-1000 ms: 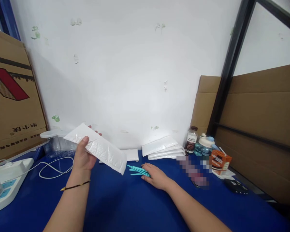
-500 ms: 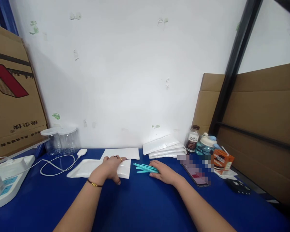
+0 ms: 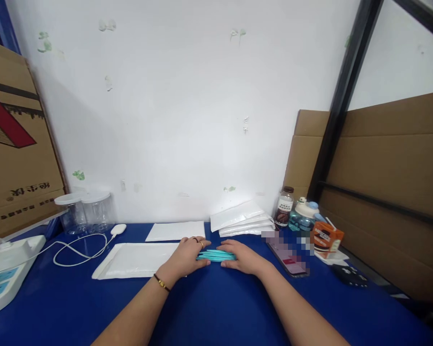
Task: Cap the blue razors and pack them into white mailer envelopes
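A bundle of thin teal sticks (image 3: 215, 255) lies on the blue tabletop (image 3: 216, 307), pointing left to right between my hands. My left hand (image 3: 187, 254), with rings and a dark bracelet, has its fingers and thumb around the left end of the bundle. At the right end, the fingers and thumb of my right hand (image 3: 243, 257) grip the sticks. Partly under my left wrist is a flat white envelope (image 3: 133, 259). Behind it, against the wall, lies a smaller white packet (image 3: 175, 231).
Several white envelopes (image 3: 243, 218) are stacked behind my right hand. Farther right are a phone (image 3: 286, 257), a dark-capped bottle (image 3: 284, 209), a teal jug (image 3: 303, 216) and an orange box (image 3: 326, 239). Clear jars (image 3: 98, 214), a white cable (image 3: 75, 263) and a power strip (image 3: 14, 278) are left.
My left hand has left the white envelope and moved right onto the sticks' left end. The fanned sticks are now closer together. The envelope sits slightly nearer me.
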